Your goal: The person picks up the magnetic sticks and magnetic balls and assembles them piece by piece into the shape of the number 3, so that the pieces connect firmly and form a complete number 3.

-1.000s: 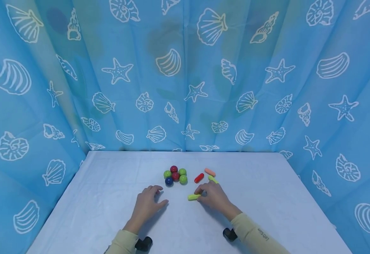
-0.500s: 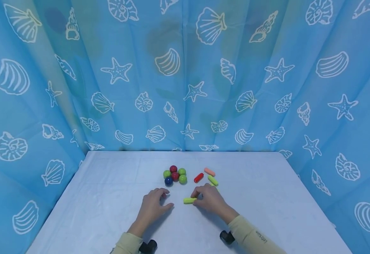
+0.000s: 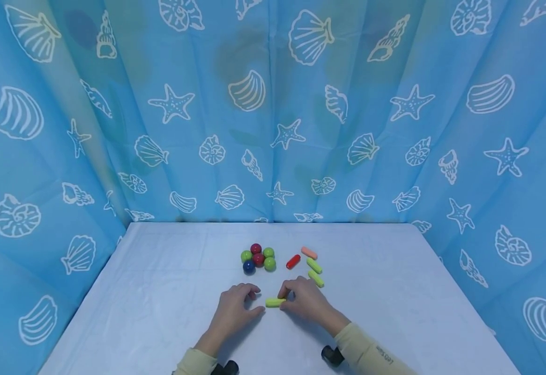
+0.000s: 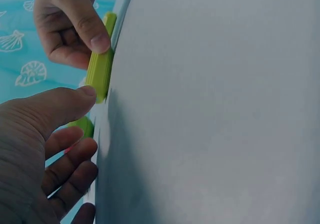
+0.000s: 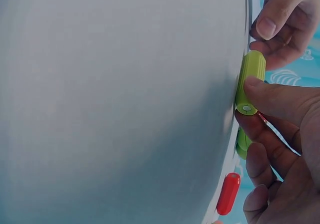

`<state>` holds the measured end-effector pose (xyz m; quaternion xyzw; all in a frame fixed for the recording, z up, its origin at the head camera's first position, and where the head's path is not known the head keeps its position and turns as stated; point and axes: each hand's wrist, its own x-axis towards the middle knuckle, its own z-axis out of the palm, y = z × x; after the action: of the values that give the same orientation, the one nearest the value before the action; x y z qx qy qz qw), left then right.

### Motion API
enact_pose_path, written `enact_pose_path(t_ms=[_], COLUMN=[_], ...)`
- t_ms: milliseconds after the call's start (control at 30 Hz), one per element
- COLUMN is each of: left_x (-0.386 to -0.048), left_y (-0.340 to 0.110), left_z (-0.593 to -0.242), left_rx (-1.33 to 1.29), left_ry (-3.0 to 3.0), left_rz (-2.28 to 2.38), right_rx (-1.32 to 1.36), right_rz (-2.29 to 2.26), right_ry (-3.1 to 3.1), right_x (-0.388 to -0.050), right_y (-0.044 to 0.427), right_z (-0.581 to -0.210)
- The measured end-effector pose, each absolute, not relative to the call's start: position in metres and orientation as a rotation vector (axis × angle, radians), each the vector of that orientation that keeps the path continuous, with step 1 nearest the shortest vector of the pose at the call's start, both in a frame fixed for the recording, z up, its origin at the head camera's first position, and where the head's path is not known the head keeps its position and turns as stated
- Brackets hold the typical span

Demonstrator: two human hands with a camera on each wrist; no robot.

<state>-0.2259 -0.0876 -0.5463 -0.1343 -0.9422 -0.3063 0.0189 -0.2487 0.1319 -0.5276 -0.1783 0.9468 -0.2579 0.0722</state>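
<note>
My right hand [image 3: 306,301] pinches the right end of a yellow-green, ribbed, capsule-shaped stick [image 3: 273,302], which lies sideways low over the white table. In the right wrist view, the stick [image 5: 253,63] shows a small round pale spot on its near end. My left hand [image 3: 234,308] is just left of the stick's free end, thumb and fingers apart, holding nothing; in the right wrist view a gap shows between them. Beyond the right hand lie two more yellow-green sticks, one nearer [image 3: 316,278] and one farther [image 3: 314,265], plus a red stick [image 3: 293,261] and a salmon-pink stick [image 3: 309,253].
A tight cluster of glossy balls sits left of the sticks: green balls [image 3: 270,264], dark red balls [image 3: 258,259] and a blue ball [image 3: 249,267]. The white-covered table [image 3: 169,260] ends at a blue shell-print curtain [image 3: 273,156] behind and at both sides.
My right hand has drawn the pinched stick left and toward me, uncovering the nearer yellow-green stick. My left hand has moved right, up to the pinched stick's free end.
</note>
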Motion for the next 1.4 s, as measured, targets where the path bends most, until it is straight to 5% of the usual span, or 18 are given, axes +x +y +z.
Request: enact_pose_path(t_ms=[1400], left_x=[-0.2186], left_y=[-0.0804], left_z=[-0.5467], left_rx=[-0.494], left_ry=[-2.860], left_rz=[-1.115], right_rx=[-0.572], right_rz=[-0.854], right_ry=[2.747], right_x=[-0.2387], right_y=[0.1278], right_z=[-0.5267])
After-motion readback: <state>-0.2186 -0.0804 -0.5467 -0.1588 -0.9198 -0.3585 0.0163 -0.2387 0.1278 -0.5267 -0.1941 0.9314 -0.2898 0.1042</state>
